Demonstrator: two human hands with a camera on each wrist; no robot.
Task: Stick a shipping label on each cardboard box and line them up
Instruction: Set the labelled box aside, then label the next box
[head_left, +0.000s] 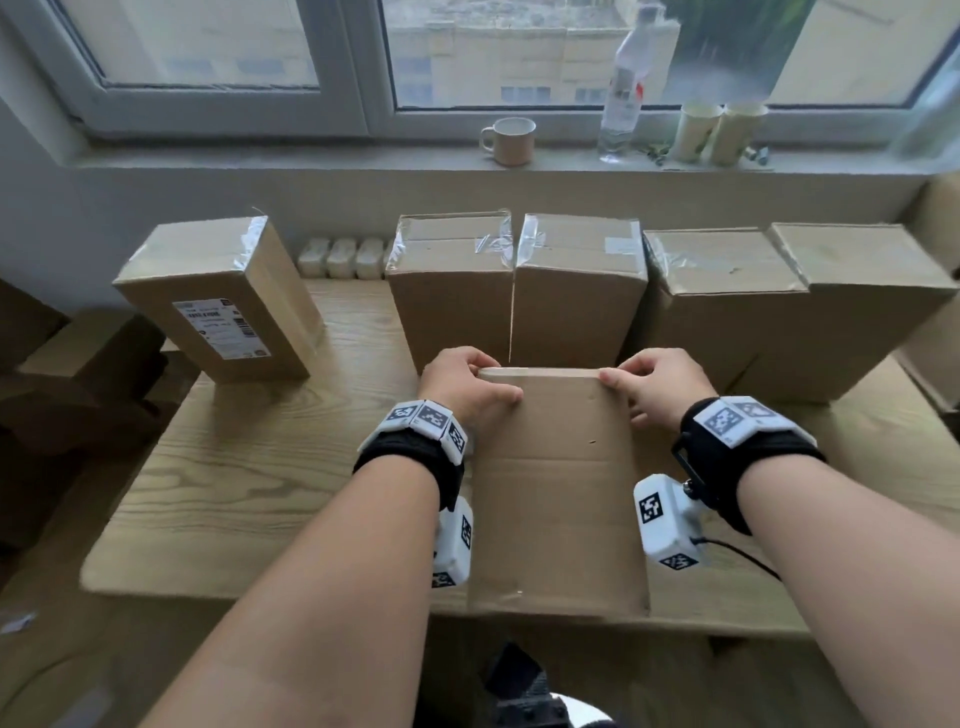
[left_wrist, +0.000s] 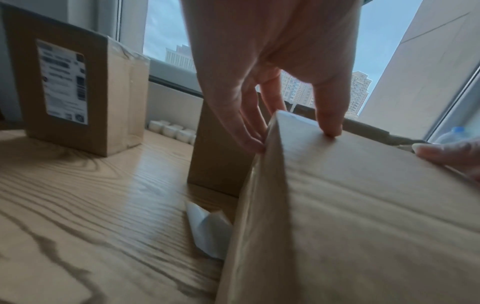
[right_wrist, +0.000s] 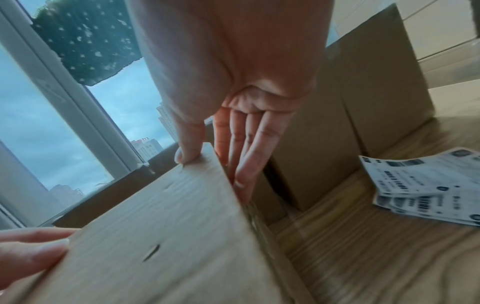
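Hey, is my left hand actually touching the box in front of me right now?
Touching. The left wrist view shows the left hand with its thumb on the box top and fingers against its side.

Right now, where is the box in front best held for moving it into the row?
By its two far top corners, one hand from each side, thumbs on top, as the left hand and right hand do; the box is wide and plain.

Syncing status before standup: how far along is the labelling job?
Done: one labelled box stands at the far left. In hand: the left hand and right hand grip a bare box near the table's front edge. Left: four unlabelled boxes in the back row; the spare labels lie on the table.
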